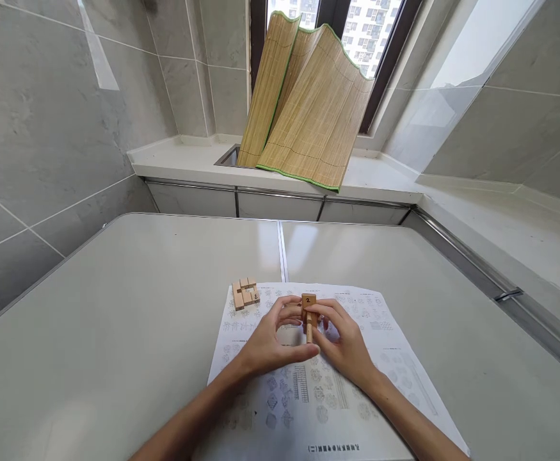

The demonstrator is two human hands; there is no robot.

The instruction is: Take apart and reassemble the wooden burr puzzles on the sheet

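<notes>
A small assembly of wooden puzzle blocks, marked with a "2" on its top block, is held up between my two hands above the printed sheet. My left hand curves around its left side, fingertips at the block and thumb by the lower end of an upright wooden stick. From the right, my right hand pinches the blocks, with its fingers lying across the front. How the pieces join is partly hidden by the fingers. Several more wooden puzzle pieces, one marked "3", lie grouped at the sheet's upper left corner.
Under my hands a large white sheet printed with puzzle diagrams lies on the pale table. A seam runs along the tabletop toward the back. Beyond it, a bamboo mat leans against the window on a white ledge. Tiled walls flank both sides.
</notes>
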